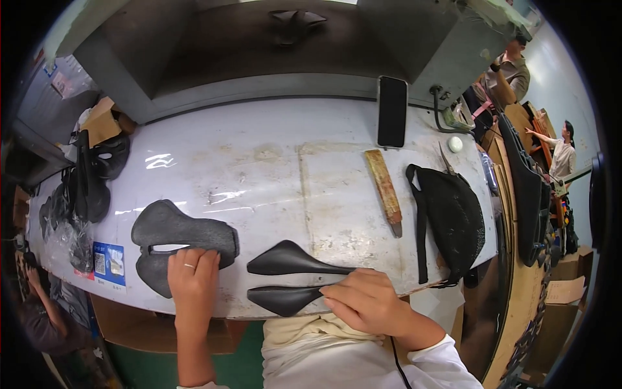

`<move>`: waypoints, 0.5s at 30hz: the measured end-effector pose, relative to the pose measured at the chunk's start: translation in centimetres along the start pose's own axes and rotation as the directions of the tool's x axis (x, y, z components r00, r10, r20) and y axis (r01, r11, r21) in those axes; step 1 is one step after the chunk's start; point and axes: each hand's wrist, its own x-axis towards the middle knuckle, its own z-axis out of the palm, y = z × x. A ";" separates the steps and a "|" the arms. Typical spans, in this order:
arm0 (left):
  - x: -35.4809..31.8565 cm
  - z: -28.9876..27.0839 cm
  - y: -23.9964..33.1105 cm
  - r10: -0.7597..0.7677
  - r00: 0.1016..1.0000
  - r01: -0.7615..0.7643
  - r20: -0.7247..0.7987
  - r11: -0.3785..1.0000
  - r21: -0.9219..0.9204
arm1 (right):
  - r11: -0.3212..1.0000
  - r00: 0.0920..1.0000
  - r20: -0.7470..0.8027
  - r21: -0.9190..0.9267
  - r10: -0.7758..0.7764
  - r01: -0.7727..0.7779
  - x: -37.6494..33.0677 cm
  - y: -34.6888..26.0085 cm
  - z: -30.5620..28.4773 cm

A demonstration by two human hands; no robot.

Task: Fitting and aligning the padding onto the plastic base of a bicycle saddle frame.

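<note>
Near the table's front edge lies a black bicycle saddle (285,259), its wide end toward the left and a long gap down its middle. My right hand (368,301) is closed around its narrow end, which the fingers partly hide. To the left rests a dark grey, saddle-shaped pad (165,223) with a slot in it. The bent fingers of my left hand (193,279) grip this pad beside the slot, covering part of its near side. The saddle and the pad lie apart.
The white table (259,168) also bears a phone (392,111), a worn flat tool (383,191), scissors (447,159), a small white ball (455,144) and a black pouch (450,220). Black saddle parts (91,181) pile up at the left. A grey cabinet (259,91) borders the back. People work nearby.
</note>
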 end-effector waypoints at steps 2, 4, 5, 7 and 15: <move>0.7 -0.4 0.3 -0.057 0.998 0.054 -0.023 0.991 -0.121 | 1.000 1.000 0.013 0.001 0.002 -0.002 0.3 -0.1 -0.1; 1.2 -0.2 0.5 -0.052 0.998 0.047 -0.033 0.989 -0.143 | 1.000 1.000 0.028 -0.004 0.009 -0.009 0.6 -0.4 0.3; 1.4 0.0 0.5 -0.040 0.999 0.040 -0.001 0.988 -0.152 | 1.000 0.999 0.032 -0.006 -0.007 0.007 0.9 -0.4 0.5; 1.3 0.5 0.5 -0.008 1.000 0.010 0.015 0.994 -0.113 | 0.999 0.999 0.035 -0.003 -0.032 0.032 1.5 -0.5 0.9; 1.3 1.2 0.2 -0.043 0.999 0.045 0.026 0.995 -0.090 | 0.999 0.997 0.052 -0.001 -0.053 0.054 2.5 -1.0 2.0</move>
